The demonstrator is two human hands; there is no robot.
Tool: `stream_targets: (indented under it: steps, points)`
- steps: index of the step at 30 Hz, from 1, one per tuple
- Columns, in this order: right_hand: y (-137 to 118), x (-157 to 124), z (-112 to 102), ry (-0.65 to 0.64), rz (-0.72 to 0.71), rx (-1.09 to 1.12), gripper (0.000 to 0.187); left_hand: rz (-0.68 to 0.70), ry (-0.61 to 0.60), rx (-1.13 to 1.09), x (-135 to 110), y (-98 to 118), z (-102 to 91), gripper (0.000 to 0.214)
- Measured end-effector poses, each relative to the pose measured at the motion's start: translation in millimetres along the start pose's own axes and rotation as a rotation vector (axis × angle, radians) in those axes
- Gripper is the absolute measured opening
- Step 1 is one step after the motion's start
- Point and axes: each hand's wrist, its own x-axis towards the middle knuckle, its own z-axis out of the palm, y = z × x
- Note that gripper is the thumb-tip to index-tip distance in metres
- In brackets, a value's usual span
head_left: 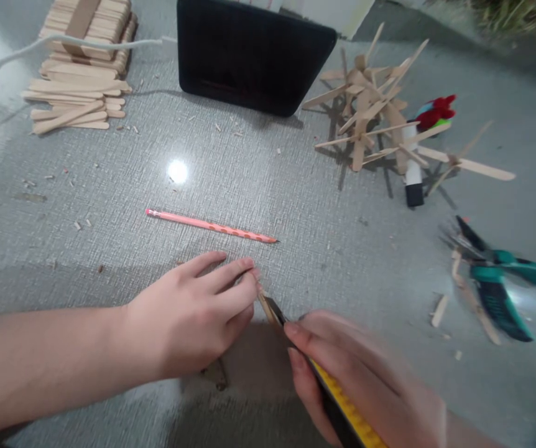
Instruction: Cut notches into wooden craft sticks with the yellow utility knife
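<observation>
My left hand is closed, its fingertips pinching one end of a thin wooden craft stick. My right hand wraps round a yellow and black utility knife. The dark blade lies along the stick, just right of my left fingertips; motion blur hides the exact contact. Just beyond my left hand a pink pencil with an eraser end rests on the table, its point to the right. Below my left hand a small dark object is partly hidden, and I cannot make out its kind.
Stacked craft sticks lie at the back left, crossed by a white cable. A black tablet stands behind. Crossed-stick pieces and a marker sit at the back right. Green-handled pliers and wood scraps lie right.
</observation>
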Motion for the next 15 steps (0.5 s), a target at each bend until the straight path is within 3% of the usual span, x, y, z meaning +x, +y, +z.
stream_targets:
  steps: [6, 15]
  points:
    - [-3.3, 1.9, -0.6, 0.033, 0.004, -0.025, 0.032, 0.001, 0.002, 0.002, 0.2, 0.8, -1.1, 0.033]
    - [6.0, 3.6, -10.4, -0.020, -0.024, -0.002, 0.039, -0.023, 0.054, -0.055, 1.0, -1.0, 2.5, 0.026]
